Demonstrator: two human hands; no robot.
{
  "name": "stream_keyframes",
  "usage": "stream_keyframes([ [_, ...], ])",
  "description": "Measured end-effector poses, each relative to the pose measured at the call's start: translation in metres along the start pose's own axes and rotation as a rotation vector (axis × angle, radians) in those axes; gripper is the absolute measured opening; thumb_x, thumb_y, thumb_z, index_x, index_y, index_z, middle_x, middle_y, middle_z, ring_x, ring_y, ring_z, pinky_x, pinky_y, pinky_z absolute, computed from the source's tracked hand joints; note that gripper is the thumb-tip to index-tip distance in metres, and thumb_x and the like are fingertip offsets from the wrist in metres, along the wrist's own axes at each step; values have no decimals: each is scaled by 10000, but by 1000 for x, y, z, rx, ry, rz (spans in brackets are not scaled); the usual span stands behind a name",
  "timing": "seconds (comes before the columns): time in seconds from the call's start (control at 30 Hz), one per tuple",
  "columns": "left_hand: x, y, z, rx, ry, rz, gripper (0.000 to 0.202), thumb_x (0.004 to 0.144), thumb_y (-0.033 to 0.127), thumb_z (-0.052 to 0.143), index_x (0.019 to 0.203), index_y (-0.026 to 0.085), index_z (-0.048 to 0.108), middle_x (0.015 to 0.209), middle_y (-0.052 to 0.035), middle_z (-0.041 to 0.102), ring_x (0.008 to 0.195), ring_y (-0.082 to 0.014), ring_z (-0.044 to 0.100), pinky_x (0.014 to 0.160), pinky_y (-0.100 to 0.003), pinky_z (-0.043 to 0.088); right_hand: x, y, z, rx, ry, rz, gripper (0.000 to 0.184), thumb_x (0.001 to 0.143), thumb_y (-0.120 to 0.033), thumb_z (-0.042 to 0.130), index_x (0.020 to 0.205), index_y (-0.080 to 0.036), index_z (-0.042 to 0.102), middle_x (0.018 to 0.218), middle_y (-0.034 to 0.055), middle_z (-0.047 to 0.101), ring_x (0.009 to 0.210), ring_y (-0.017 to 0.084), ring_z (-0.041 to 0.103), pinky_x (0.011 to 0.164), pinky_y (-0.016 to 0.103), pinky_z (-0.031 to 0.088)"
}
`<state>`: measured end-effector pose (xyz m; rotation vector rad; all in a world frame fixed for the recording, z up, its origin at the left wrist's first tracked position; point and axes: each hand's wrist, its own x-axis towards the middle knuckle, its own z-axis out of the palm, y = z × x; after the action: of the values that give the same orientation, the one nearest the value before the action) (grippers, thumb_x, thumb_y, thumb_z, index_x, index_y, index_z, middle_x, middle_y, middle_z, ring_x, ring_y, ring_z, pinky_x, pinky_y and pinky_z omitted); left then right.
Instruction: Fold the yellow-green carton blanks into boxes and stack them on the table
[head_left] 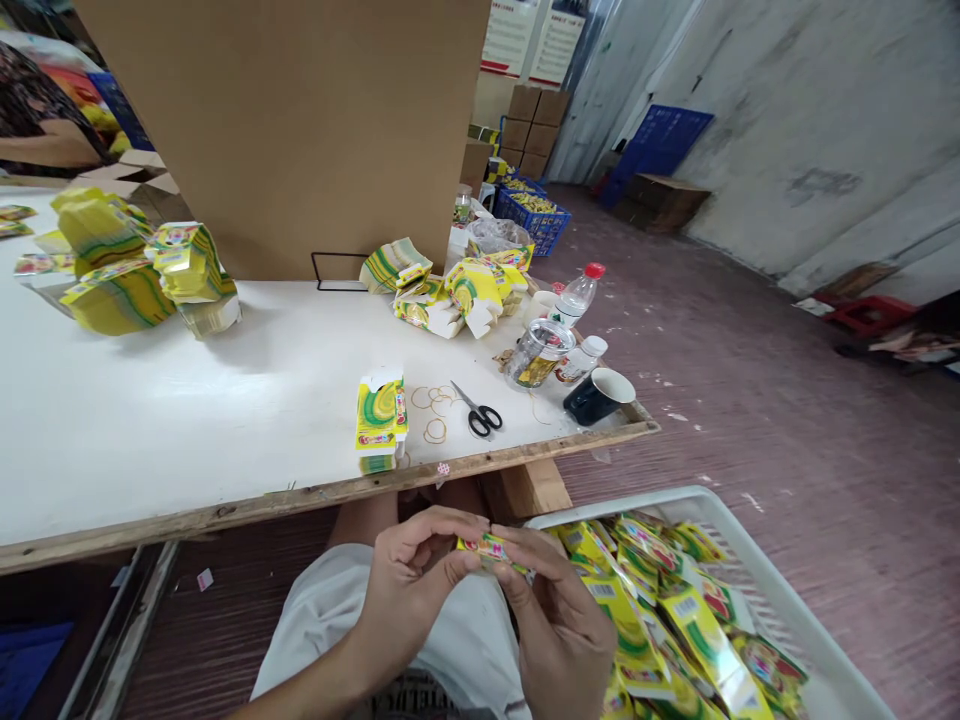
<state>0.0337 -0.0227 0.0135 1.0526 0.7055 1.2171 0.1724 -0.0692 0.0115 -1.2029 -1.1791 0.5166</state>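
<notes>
Over my lap, my left hand (412,585) and my right hand (559,625) meet, both closed on one small yellow-green packet (489,547) held between the fingertips. Most of the packet is hidden by my fingers. Right beside my right hand stands a white crate (757,560) heaped with several similar yellow-green packets (675,620). On the white table (150,420) in front of me, near its wooden front edge, a folded yellow-green carton (381,415) stands upright.
Rubber bands (433,410) and black scissors (478,412) lie by the carton. A jar (536,355), two bottles and a dark mug (598,396) crowd the table's right corner. Carton stacks (127,265) sit at left and centre back before a cardboard wall (300,130).
</notes>
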Motion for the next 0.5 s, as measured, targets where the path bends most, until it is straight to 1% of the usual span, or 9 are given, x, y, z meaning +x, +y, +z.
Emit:
stream_keyframes([
  [0.1,2,0,-1,-7,-51,-9,140,829,182,781,947,241,825,1006,-67,822,1027,-213,748,928,-271,584,1,-2,-10,-41,12,1,186,836,-130,724,913,-284,796,938,45,797,889,236,722,794,370,587],
  [0.17,2,-2,1,6,-99,-7,159,839,182,770,966,255,831,1031,-72,824,1015,-215,759,906,-268,597,0,-4,-17,-112,40,17,162,849,-166,720,925,-279,807,969,54,800,916,248,726,810,384,590],
  [0.2,2,-3,3,12,-110,1,159,839,180,769,959,263,834,1031,-72,826,987,-213,769,877,-264,609,-1,-4,-18,-157,54,39,170,866,-187,709,972,-273,808,1015,63,798,948,256,728,829,392,590],
  [0.27,-1,-5,8,26,-94,31,154,826,176,781,925,279,839,1011,-64,829,928,-209,781,822,-262,628,-5,-5,-15,-242,85,85,239,918,-246,657,1123,-251,780,1136,87,775,1017,270,725,850,393,589],
  [0.33,-4,-7,13,60,-53,79,151,823,182,783,913,290,838,1005,-58,829,919,-214,783,807,-276,638,-8,-3,-8,-295,90,121,321,967,-292,590,1254,-234,721,1227,96,742,1066,273,717,856,380,587],
  [0.37,-4,-7,14,96,-46,108,154,839,186,767,928,292,835,1013,-57,828,927,-216,781,812,-284,640,-9,-2,-6,-307,79,119,332,978,-302,573,1275,-237,707,1231,91,741,1068,269,718,854,374,584],
  [0.43,-2,-6,9,224,-71,192,194,890,190,708,1016,290,815,1047,-63,821,966,-216,774,849,-301,635,-7,1,-11,-340,56,75,308,978,-305,578,1246,-258,722,1189,73,759,1055,266,716,864,382,568],
  [0.5,7,-4,-10,443,-84,301,252,916,202,671,1131,284,773,1130,-76,799,1050,-226,751,932,-335,609,-1,7,-32,-466,49,21,288,967,-343,595,1200,-267,747,1136,77,772,1035,287,703,904,440,530],
])
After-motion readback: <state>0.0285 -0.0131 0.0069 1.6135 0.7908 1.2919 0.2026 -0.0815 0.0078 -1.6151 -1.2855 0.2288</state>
